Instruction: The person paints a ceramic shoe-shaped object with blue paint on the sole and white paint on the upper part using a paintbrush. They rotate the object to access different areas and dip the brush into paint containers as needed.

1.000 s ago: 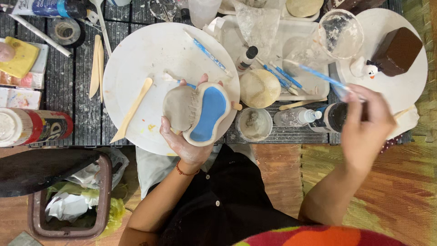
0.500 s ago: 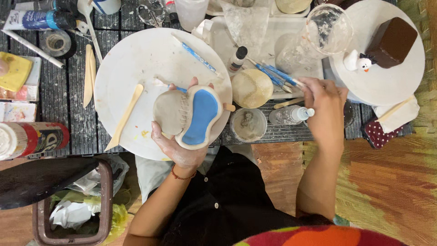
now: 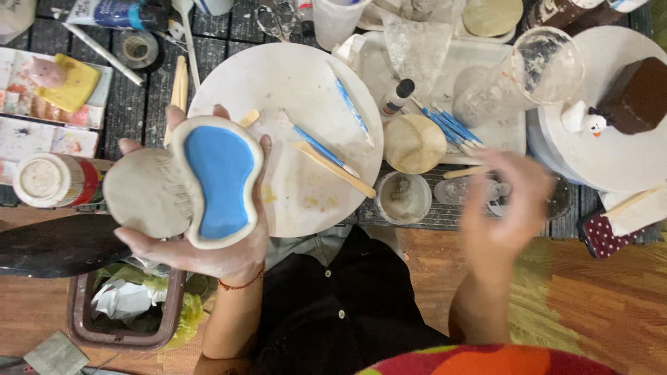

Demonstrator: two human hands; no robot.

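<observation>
My left hand (image 3: 208, 258) is raised toward me, gripping a peanut-shaped clay dish (image 3: 219, 182) with a pale rim and a blue-painted inside. A round grey clay piece (image 3: 144, 196) is attached to or held against the dish's left side. My right hand (image 3: 507, 203) is blurred with motion, hovering at the table's near edge beside a small clear cup (image 3: 403, 198). The blur hides whether it holds anything. On the round white board (image 3: 306, 83) behind the dish lie a blue-handled brush (image 3: 323, 149) and a wooden modelling tool (image 3: 335, 170).
A tan clay dome (image 3: 415, 142) and several blue brushes (image 3: 451, 128) lie right of the board. A white turntable (image 3: 611, 160) at far right carries a brown block (image 3: 636, 94) and a small snowman figure (image 3: 580, 118). A red-labelled can (image 3: 52, 180) stands left; a lined bin (image 3: 125, 309) sits on the floor.
My left hand has lifted the blue dish up and to the left, closer to the camera. My right hand has pulled back from the jars at the right toward the table's near edge.
</observation>
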